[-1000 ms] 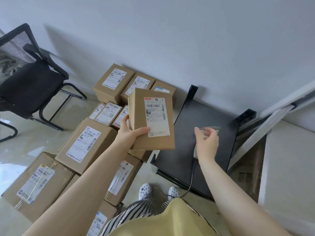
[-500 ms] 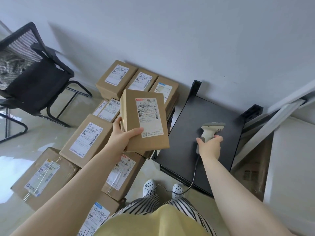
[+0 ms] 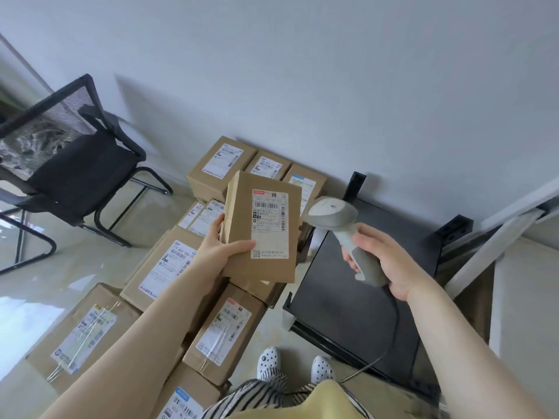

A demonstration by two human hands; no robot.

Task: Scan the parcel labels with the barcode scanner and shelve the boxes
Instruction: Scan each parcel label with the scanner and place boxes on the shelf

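A small cardboard box [image 3: 261,228] is being held up above the stack, label side facing the camera, its white shipping label [image 3: 269,223] turned slightly toward the right. It is being gripped by the left hand [image 3: 222,247], thumb laid across the front lower edge beside the label, fingers wrapped behind the left side. The barcode scanner [image 3: 341,225] is being held by its grip in the right hand [image 3: 382,261], fingers curled round the handle; the scanner head is sitting just beside the box's right edge, pointing across the label. Its cable [image 3: 393,328] is trailing down toward the floor.

Risks, as judged: the scanner head is being held very near and at a steep slant to the label, so a misread seems possible. The thumb is lying close to the small code at the label's foot and could cover it. The hanging cable could be snagged on the shelf corner or underfoot.

The dark shelf [image 3: 363,297] is lying low to the right, its top bare, with upright posts at the wall. Other labelled boxes [image 3: 163,267] are being kept piled on the pale glossy floor [image 3: 75,264] to the left. A black mesh chair [image 3: 75,173] is standing further left, against a plain grey wall [image 3: 302,71].
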